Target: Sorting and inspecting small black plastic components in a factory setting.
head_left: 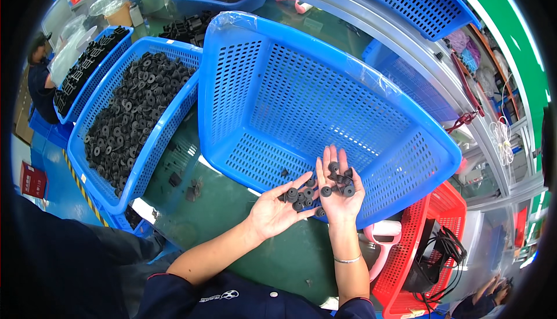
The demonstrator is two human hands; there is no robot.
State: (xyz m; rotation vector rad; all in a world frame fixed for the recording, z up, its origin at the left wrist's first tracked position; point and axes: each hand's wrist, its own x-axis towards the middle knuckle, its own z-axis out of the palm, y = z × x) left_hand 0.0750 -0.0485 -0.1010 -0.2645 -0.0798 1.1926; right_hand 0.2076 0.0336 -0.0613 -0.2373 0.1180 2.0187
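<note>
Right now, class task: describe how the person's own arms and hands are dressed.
Both forearms are bare. Dark navy sleeves are pushed up near the elbows; the left sleeve carries a small white emblem. The right wrist wears a thin silver bracelet. Neither the left hand nor the right hand is gloved.

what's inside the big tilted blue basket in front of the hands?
The tilted blue basket is nearly bare: one small black part shows. Both cupped hands, left and right, hold black parts and cover its near edge.
</note>
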